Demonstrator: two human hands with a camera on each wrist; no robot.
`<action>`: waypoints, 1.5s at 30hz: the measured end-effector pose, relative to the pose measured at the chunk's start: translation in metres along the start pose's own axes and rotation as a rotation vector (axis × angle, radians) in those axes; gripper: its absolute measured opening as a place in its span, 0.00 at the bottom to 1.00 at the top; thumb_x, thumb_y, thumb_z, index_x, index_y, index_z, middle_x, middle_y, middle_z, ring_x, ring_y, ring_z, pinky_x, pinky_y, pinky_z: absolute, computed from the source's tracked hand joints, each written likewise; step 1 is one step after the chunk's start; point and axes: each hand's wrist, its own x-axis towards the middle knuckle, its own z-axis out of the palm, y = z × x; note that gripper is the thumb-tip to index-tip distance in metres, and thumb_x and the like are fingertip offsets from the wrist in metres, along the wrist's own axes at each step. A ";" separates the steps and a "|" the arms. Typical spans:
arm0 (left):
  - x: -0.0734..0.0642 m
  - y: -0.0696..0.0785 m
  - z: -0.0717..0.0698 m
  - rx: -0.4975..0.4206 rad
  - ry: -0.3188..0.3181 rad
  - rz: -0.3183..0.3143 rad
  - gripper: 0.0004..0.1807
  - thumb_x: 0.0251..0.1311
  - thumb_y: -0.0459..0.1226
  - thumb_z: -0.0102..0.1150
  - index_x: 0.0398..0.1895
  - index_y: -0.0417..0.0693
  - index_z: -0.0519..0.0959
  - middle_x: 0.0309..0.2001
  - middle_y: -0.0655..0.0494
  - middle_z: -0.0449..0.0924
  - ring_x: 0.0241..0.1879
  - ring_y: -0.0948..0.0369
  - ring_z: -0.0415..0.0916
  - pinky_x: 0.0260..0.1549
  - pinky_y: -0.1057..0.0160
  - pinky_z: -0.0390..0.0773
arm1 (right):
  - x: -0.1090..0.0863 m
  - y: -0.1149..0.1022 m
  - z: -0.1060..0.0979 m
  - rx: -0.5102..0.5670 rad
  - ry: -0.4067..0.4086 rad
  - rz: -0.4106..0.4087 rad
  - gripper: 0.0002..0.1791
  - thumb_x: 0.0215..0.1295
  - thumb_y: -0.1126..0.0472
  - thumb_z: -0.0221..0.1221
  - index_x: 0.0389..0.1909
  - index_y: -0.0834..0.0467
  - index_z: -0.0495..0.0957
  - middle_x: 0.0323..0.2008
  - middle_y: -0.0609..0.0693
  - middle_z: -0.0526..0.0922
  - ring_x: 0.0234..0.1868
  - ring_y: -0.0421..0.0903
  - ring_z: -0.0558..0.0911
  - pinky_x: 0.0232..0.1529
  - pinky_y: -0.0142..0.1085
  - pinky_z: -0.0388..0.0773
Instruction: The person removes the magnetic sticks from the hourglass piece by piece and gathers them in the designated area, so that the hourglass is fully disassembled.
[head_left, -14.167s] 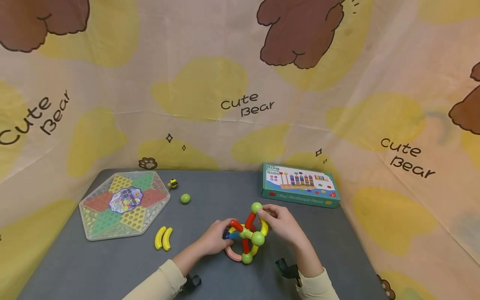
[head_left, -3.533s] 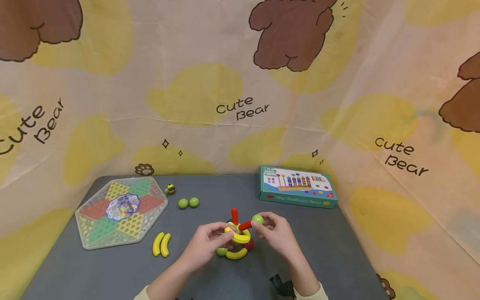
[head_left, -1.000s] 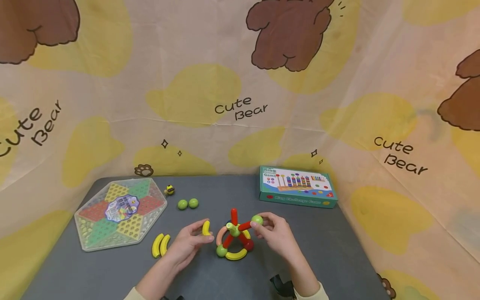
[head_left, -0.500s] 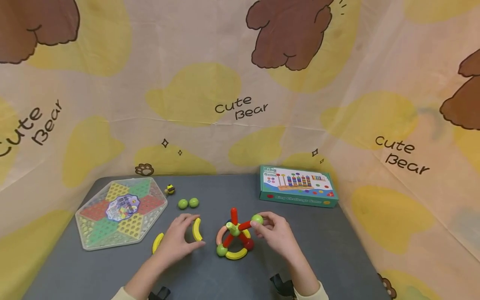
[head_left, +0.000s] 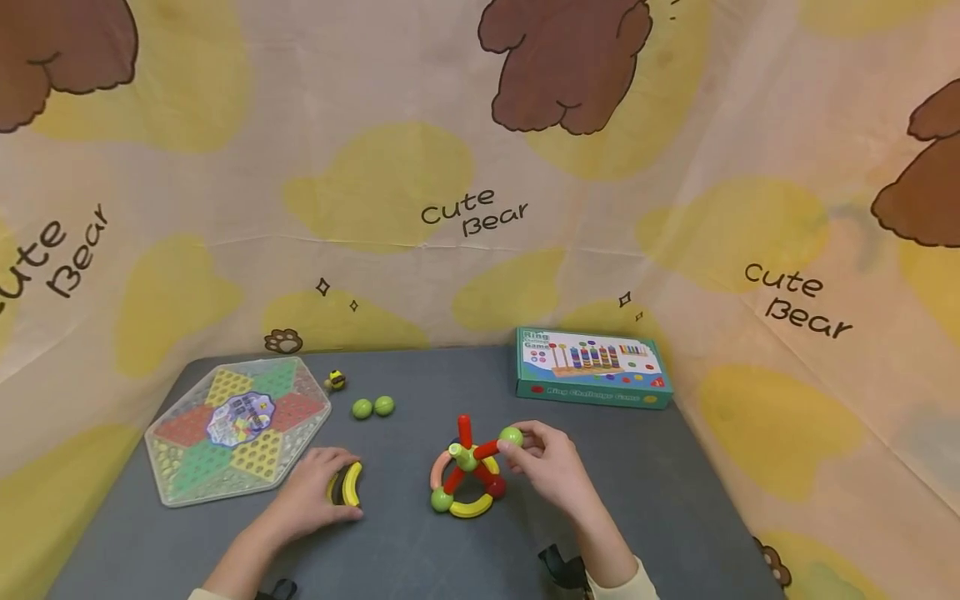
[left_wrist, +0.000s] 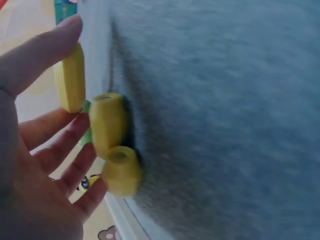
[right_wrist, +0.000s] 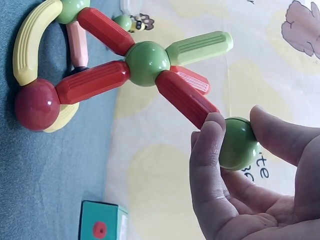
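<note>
My left hand (head_left: pixel 315 492) pinches a curved yellow stick (head_left: pixel 352 485) between thumb and fingers, low over the table's left part. Two more curved yellow sticks lie beside it, mostly hidden by the hand in the head view. In the left wrist view the held stick (left_wrist: pixel 71 82) is apart from the resting sticks (left_wrist: pixel 107 125). My right hand (head_left: pixel 551 467) pinches a green ball (right_wrist: pixel 239 143) at the end of a red stick (right_wrist: pixel 187 99). That stick belongs to a ball-and-stick structure (head_left: pixel 467 458) with a ring base, standing on the table.
Two loose green balls (head_left: pixel 372 407) and a small bee figure (head_left: pixel 337 380) lie behind my left hand. A hexagonal game board (head_left: pixel 240 425) covers the table's left side. A green Ring Challenge Game box (head_left: pixel 592 368) sits at the back right, before a printed curtain.
My left hand has taken the curved yellow stick off the structure and carried it left to the other two. A second green ball has joined the first. My right hand keeps hold of its ball.
</note>
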 end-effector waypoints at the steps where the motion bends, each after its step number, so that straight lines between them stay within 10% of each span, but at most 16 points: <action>1: -0.002 -0.001 0.001 0.022 0.000 0.000 0.44 0.38 0.57 0.81 0.60 0.48 0.79 0.57 0.49 0.78 0.60 0.45 0.70 0.56 0.35 0.68 | 0.000 0.000 0.000 -0.004 0.000 0.001 0.25 0.65 0.47 0.67 0.53 0.62 0.80 0.38 0.56 0.86 0.33 0.47 0.87 0.40 0.38 0.84; 15: -0.011 -0.008 0.000 0.104 -0.022 -0.036 0.46 0.37 0.58 0.80 0.61 0.48 0.79 0.60 0.49 0.76 0.62 0.44 0.68 0.55 0.31 0.66 | 0.000 -0.003 0.000 -0.012 0.008 0.013 0.24 0.65 0.48 0.67 0.53 0.60 0.80 0.37 0.52 0.86 0.33 0.45 0.86 0.39 0.37 0.83; 24: -0.005 0.036 0.014 -0.079 0.275 0.063 0.27 0.52 0.50 0.76 0.55 0.54 0.83 0.50 0.58 0.83 0.49 0.56 0.77 0.48 0.48 0.75 | 0.002 -0.002 0.001 -0.026 0.003 -0.020 0.25 0.65 0.47 0.67 0.53 0.61 0.80 0.38 0.54 0.87 0.31 0.44 0.85 0.37 0.36 0.83; 32: 0.012 0.103 0.044 -0.213 0.029 -0.112 0.40 0.53 0.60 0.71 0.64 0.47 0.76 0.56 0.51 0.76 0.42 0.58 0.78 0.38 0.56 0.80 | 0.004 0.001 0.001 -0.010 -0.012 -0.007 0.25 0.67 0.44 0.64 0.53 0.61 0.80 0.39 0.55 0.87 0.34 0.47 0.87 0.41 0.41 0.85; 37: 0.023 0.118 0.067 -0.199 0.048 -0.136 0.38 0.53 0.59 0.71 0.59 0.43 0.78 0.54 0.47 0.74 0.49 0.49 0.80 0.48 0.44 0.80 | 0.003 0.001 0.002 0.020 -0.011 -0.019 0.24 0.71 0.45 0.60 0.54 0.61 0.80 0.42 0.59 0.86 0.35 0.52 0.87 0.43 0.43 0.86; 45: 0.034 0.126 0.076 -0.204 0.085 -0.087 0.24 0.55 0.45 0.74 0.50 0.43 0.81 0.44 0.53 0.74 0.37 0.59 0.73 0.36 0.56 0.76 | 0.002 -0.001 0.004 0.088 0.001 0.009 0.28 0.77 0.43 0.51 0.58 0.64 0.77 0.37 0.57 0.85 0.35 0.55 0.87 0.40 0.40 0.86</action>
